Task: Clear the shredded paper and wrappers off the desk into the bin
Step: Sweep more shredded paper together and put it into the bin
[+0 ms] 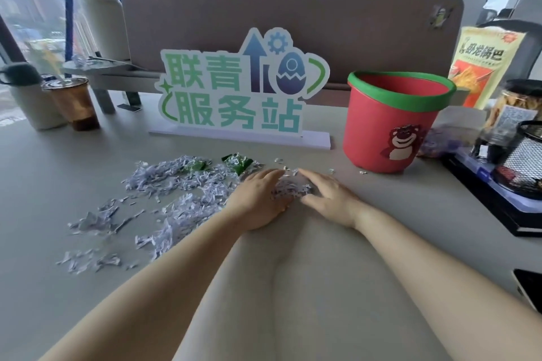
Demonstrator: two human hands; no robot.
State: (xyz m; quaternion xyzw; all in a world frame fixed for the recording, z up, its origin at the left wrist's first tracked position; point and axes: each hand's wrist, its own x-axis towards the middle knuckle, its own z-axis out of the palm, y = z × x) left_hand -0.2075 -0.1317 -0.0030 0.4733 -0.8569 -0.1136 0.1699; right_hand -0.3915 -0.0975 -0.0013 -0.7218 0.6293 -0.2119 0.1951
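1. Shredded paper (289,189) is heaped in a small pile on the desk (308,287), just in front and to the left of the red bin (390,123).
2. Left hand (258,199) lies open, palm down, fingers spread, cupped against the left side of that pile.
3. Right hand (328,196) is open too, fingers curved, pressing on the pile from the side nearer the bin; the two hands bracket the paper without lifting it.
4. More paper shreds (173,184) lie scattered farther left of the bin, well apart from it.
5. Two green wrappers (239,163) sit among the shreds at their far edge, left of the bin.
6. A few loose scraps (363,172) lie just beside the bin's base.
7. A standing sign (237,94) with green characters is upright to the left of the bin.
8. A yellow snack bag (484,67) stands behind the bin on the right.
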